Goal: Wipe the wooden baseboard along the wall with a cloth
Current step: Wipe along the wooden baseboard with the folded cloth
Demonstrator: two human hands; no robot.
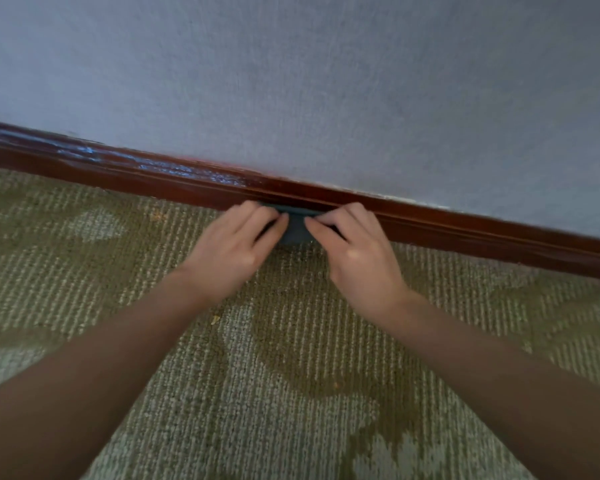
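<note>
The dark cloth [297,227] lies folded against the face of the wooden baseboard [465,227], midway along its visible run, where it meets the carpet [291,375]. The left hand [234,244] and right hand [357,252] grip its two ends, fingers curled over it. Wiping seems under way; wet-looking streaks to the left suggest sliding right next, under steady pressure.

wall [326,81] behind baseboard [118,168] | baseboard at carpet's [257,393] far edge | cloth [297,226] against baseboard, on carpet | left hand [234,251] on cloth's left | right hand [357,261] on its right
</note>
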